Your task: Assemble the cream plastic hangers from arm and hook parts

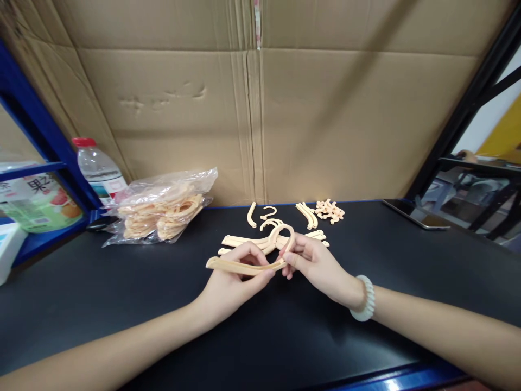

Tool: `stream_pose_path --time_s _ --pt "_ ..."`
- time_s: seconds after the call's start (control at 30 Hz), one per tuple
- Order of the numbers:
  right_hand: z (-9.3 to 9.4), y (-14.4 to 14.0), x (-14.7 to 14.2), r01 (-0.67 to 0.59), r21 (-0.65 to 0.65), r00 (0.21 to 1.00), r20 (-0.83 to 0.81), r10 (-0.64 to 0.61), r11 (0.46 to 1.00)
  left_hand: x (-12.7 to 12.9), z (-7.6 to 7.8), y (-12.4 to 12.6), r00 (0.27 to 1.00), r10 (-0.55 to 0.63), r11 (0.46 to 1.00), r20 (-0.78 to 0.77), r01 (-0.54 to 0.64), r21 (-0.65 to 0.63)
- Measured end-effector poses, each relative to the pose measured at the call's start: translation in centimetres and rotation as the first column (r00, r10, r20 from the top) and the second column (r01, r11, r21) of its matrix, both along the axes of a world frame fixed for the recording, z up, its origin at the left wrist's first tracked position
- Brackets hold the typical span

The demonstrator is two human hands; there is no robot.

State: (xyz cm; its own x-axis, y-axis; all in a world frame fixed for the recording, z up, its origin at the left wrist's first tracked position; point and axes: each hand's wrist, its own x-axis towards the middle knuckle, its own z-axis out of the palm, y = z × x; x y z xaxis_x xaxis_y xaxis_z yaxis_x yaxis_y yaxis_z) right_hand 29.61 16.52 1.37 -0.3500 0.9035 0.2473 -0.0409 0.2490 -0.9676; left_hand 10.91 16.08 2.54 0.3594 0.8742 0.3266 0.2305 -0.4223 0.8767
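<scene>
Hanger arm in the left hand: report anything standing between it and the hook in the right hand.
Nothing visible does: the hanger arm, held by the left hand, reaches the hook at the right hand, whose fingers partly hide where they meet. Other hangers lie beyond.

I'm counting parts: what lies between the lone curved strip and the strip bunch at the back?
The head view shows a hook there, with more hooks just nearer the camera.

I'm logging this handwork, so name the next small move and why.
Probably press the hook firmly into the curved beige bar: the right hand pinches the hook near where the two meet, the left hand holds the bar, and whether they are fully seated can't be seen.
</scene>
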Motion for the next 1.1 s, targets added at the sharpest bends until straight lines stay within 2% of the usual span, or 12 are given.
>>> stream_pose_path --time_s 0.2,0.3,0.5,0.6,0.67,0.73,0.77,0.8,0.83,0.9,1.03,1.1 --pt "0.0 0.2 0.4 0.006 0.115 0.995 0.099 -0.017 0.993 0.5 -0.3 0.1 0.95 0.094 0.968 0.299 -0.017 -0.252" --pt "0.1 0.0 0.3 -0.02 0.083 0.992 0.124 0.01 0.996 0.8 -0.4 -0.6 0.937 0.108 0.946 0.331 0.005 -0.323" --pt "0.4 -0.4 -0.3 -0.082 0.031 0.995 0.062 0.08 0.996 1.2 -0.5 -1.2 0.945 0.01 0.902 0.327 0.133 -0.411" --pt "1.4 0.7 0.9 -0.036 0.112 0.992 0.124 0.022 0.993 1.1 -0.4 -1.1 0.939 0.066 0.886 0.338 0.101 -0.452" --pt "2.3 2.2 2.7 0.062 0.334 0.945 0.282 -0.163 0.941 1.0 -0.4 -1.0 0.932 0.099 0.881 0.348 0.081 -0.467" --pt "2.9 4.1 5.1 0.063 0.636 0.782 0.447 -0.434 0.769 0.9 -0.4 -0.8 0.926 0.119 0.879 0.359 0.07 -0.472" --pt "3.1 5.1 6.2 -0.009 0.721 0.681 0.512 -0.524 0.693 0.9 -0.4 -0.7 0.922 0.126 0.877 0.365 0.068 -0.475" --pt "3.1 6.0 7.3 -0.09 0.75 0.597 0.567 -0.568 0.655 0.9 -0.4 -0.6 0.919 0.133 0.875 0.371 0.067 -0.48" --pt "3.0 6.8 8.2 -0.161 0.747 0.541 0.613 -0.576 0.645 0.9 -0.4 -0.6 0.916 0.137 0.872 0.377 0.069 -0.485" --pt "2.6 8.0 9.5 -0.243 0.704 0.499 0.68 -0.536 0.667 1.0 -0.3 -0.5 0.909 0.145 0.864 0.39 0.075 -0.497" --pt "1.7 9.5 9.8 -0.223 0.619 0.6 0.696 -0.394 0.753 1.4 -0.3 -0.5 0.899 0.145 0.855 0.414 0.097 -0.51" --pt "1.4 9.8 9.6 -0.176 0.605 0.644 0.667 -0.374 0.776 1.5 -0.2 -0.6 0.895 0.124 0.854 0.428 0.124 -0.506"
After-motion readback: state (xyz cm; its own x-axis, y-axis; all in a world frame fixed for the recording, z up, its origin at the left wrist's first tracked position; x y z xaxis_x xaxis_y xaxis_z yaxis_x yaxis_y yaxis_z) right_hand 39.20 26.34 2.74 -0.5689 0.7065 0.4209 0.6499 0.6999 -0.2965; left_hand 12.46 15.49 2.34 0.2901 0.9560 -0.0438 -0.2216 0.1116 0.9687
